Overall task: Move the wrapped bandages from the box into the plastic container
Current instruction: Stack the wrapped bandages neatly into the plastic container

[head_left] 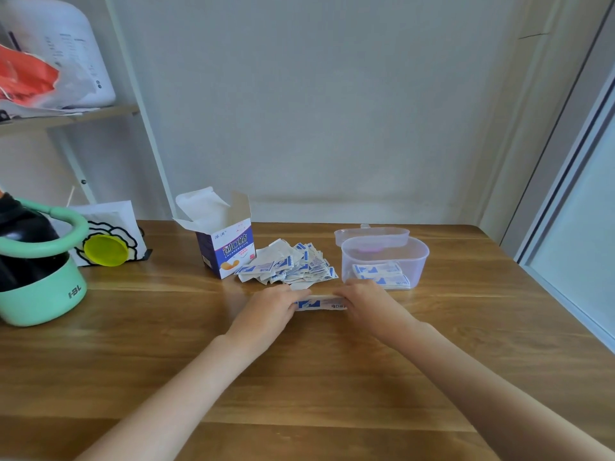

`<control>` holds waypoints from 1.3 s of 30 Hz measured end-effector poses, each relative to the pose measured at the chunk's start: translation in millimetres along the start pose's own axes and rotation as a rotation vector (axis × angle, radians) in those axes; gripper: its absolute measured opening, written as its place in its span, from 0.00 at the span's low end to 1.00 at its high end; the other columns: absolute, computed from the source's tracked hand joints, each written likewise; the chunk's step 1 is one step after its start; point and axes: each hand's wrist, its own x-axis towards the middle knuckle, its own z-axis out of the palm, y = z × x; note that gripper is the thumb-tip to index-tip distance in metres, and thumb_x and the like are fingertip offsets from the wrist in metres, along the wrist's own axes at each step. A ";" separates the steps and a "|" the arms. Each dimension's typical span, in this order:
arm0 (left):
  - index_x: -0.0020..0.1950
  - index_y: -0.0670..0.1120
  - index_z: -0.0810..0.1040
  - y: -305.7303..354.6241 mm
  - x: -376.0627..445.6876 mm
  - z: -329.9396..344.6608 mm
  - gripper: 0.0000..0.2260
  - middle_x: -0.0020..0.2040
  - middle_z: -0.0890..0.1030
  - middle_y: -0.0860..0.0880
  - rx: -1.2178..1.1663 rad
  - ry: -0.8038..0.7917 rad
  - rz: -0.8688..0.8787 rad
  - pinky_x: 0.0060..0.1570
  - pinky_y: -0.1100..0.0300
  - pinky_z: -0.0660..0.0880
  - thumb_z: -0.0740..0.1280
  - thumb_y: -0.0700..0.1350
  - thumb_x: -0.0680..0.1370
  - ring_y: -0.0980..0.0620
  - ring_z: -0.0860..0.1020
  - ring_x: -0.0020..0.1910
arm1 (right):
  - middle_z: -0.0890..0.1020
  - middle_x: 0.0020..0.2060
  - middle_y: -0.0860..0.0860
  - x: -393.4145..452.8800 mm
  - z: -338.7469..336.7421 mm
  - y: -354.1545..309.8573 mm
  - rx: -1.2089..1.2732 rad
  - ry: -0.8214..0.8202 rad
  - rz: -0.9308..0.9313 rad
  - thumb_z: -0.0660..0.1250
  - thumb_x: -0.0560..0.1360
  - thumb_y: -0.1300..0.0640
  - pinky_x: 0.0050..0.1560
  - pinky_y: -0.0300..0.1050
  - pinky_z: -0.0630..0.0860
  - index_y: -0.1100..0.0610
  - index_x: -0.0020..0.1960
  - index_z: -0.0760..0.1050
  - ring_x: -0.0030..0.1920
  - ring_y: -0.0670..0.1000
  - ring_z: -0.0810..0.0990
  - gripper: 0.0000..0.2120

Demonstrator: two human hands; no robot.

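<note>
Left hand: our left hand (278,306) lies low on the wooden surface (316,377), fingers curled round the left end of a small stack of wrapped bandages (319,303).
Right hand: our right hand (366,302) mirrors it, fingers curled round the right end of the same stack, so the stack is held between both hands.
Held stack: white wrappers with blue print, lying lengthwise from left to right, touching or just above the surface; we cannot tell which.
Loose pile: just beyond the hands we see a heap of wrapped bandages (293,266) spread on the surface, between the box and the container.
Box: the cardboard box (226,252) stands upright to the left of the pile, its top flaps open, touching the pile's left edge.
Plastic container: the clear tub (386,257) stands to the right of the pile, just beyond our right hand; several wrapped bandages (381,276) lie stacked inside it.
Lid: a clear lid (371,234) leans behind the container's far rim.
Far left: a green and black jug (36,264) stands at the surface's left edge, with a yellow cup (105,250) beside it in front of a printed white bag (109,224).
</note>
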 end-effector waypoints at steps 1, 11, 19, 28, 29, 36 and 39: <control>0.72 0.54 0.65 -0.5 -0.1 1.6 0.19 0.59 0.76 0.51 0.030 -0.007 0.003 0.46 0.70 0.64 0.57 0.43 0.81 0.54 0.74 0.57 | 0.79 0.54 0.54 0.4 2.3 0.0 -0.012 0.005 -0.008 0.58 0.79 0.64 0.52 0.43 0.75 0.56 0.62 0.74 0.52 0.54 0.79 0.15; 0.69 0.51 0.71 3.7 8.6 -12.5 0.17 0.53 0.80 0.50 -0.189 0.068 -0.123 0.45 0.69 0.69 0.60 0.41 0.80 0.54 0.77 0.51 | 0.82 0.44 0.53 -3.5 -14.8 -5.0 0.204 0.165 0.023 0.60 0.77 0.64 0.44 0.40 0.71 0.57 0.60 0.77 0.45 0.53 0.79 0.14; 0.47 0.48 0.74 57.1 94.2 -39.3 0.06 0.37 0.79 0.51 -0.542 0.235 -0.220 0.41 0.57 0.75 0.66 0.38 0.76 0.50 0.79 0.38 | 0.82 0.41 0.57 31.7 -96.7 59.1 0.424 0.314 0.369 0.65 0.73 0.66 0.29 0.30 0.68 0.59 0.49 0.78 0.37 0.52 0.75 0.07; 0.53 0.46 0.76 91.1 143.0 -14.7 0.09 0.54 0.79 0.47 0.244 -0.204 -0.112 0.59 0.51 0.63 0.57 0.43 0.79 0.46 0.75 0.53 | 0.81 0.41 0.56 54.8 -89.7 86.7 0.029 -0.262 0.493 0.68 0.70 0.66 0.30 0.36 0.69 0.64 0.55 0.79 0.37 0.52 0.76 0.14; 0.55 0.46 0.75 92.1 145.8 -13.8 0.11 0.55 0.79 0.46 0.288 -0.213 -0.098 0.61 0.51 0.62 0.55 0.44 0.80 0.46 0.75 0.54 | 0.83 0.43 0.58 56.8 -89.0 86.7 -0.011 -0.306 0.492 0.67 0.70 0.67 0.30 0.36 0.69 0.65 0.56 0.79 0.36 0.52 0.76 0.15; 0.59 0.47 0.76 99.1 149.7 2.3 0.24 0.55 0.77 0.48 0.318 -0.427 -0.110 0.64 0.51 0.58 0.44 0.56 0.82 0.47 0.69 0.64 | 0.70 0.30 0.51 61.8 -80.2 83.1 -0.220 -0.388 0.477 0.63 0.73 0.66 0.28 0.37 0.65 0.62 0.34 0.69 0.31 0.50 0.69 0.09; 0.61 0.45 0.75 101.9 145.1 0.8 0.25 0.58 0.76 0.46 0.289 -0.407 -0.112 0.64 0.53 0.59 0.44 0.55 0.82 0.48 0.69 0.65 | 0.68 0.31 0.52 62.2 -77.9 84.8 -0.242 -0.361 0.475 0.61 0.73 0.67 0.31 0.38 0.65 0.59 0.32 0.64 0.31 0.50 0.67 0.13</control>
